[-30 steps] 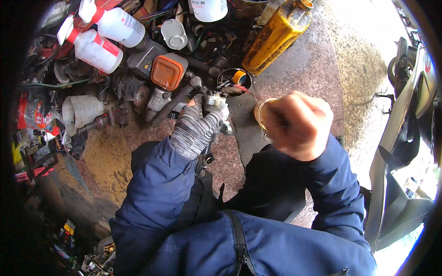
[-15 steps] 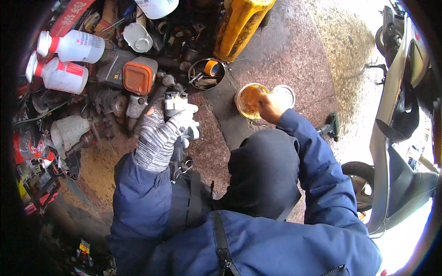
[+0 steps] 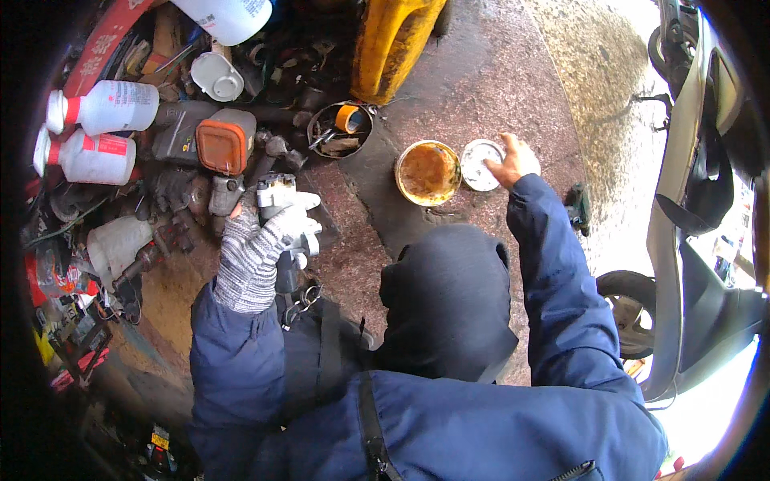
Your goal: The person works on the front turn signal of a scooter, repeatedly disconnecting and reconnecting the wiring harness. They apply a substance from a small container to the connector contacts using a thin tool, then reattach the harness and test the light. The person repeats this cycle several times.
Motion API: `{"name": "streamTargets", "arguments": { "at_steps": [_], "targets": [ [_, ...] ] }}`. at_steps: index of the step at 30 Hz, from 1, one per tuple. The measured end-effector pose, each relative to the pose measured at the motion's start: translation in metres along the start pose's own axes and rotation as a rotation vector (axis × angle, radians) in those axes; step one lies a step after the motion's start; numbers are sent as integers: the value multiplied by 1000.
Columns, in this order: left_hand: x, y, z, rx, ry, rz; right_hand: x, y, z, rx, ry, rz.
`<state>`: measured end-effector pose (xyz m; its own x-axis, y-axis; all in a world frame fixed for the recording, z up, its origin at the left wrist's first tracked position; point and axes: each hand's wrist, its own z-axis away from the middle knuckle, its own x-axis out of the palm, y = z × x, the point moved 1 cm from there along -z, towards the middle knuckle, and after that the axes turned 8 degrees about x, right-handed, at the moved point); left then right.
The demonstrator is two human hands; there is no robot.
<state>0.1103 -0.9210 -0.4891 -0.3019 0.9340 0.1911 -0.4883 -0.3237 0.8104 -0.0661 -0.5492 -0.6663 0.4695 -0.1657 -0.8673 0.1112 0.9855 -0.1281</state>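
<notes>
My left hand (image 3: pixel 253 256), in a striped fingerless glove, grips a silvery metal assembly (image 3: pixel 277 186) with a dark shaft below it and metal rings near the lower end. My bare right hand (image 3: pixel 513 160) is at the right edge of a round white lid (image 3: pixel 477 159) on the floor, thumb and fingers apart. Just left of the lid stands an open round tin (image 3: pixel 427 175) with orange-brown, grease-like contents. My dark-clothed knee (image 3: pixel 445 297) is below the tin.
A cluttered heap at left holds spray bottles (image 3: pixel 120 108), an orange-rimmed container (image 3: pixel 220 144) and tools. A round can of small items (image 3: pixel 325 122) and a yellow jug (image 3: pixel 385 44) stand beyond. A scooter (image 3: pixel 682 208) lines the right side; a green object (image 3: pixel 576 208) lies near it.
My right hand has moved off the tin onto the lid's right side, uncovering the tin's contents. The view has shifted. My left hand keeps its hold on the metal assembly.
</notes>
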Motion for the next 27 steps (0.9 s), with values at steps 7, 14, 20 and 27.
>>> {"name": "streamTargets", "arguments": {
  "at_steps": [7, 14, 20, 27],
  "targets": [
    [2, -4, 2, 20, 44, -11, 47, -4, 3, 77, -119, 304],
    [0, -1, 3, -8, 52, 14, 12, -9, 12, 70, 87, -1],
    [12, 2, -6, -105, 62, 62, -8, -82, 75, -610, 103, 151],
    [6, 9, 4, -118, 5, 186, -4, -113, 80, -655, -74, 351]
  ]
}}
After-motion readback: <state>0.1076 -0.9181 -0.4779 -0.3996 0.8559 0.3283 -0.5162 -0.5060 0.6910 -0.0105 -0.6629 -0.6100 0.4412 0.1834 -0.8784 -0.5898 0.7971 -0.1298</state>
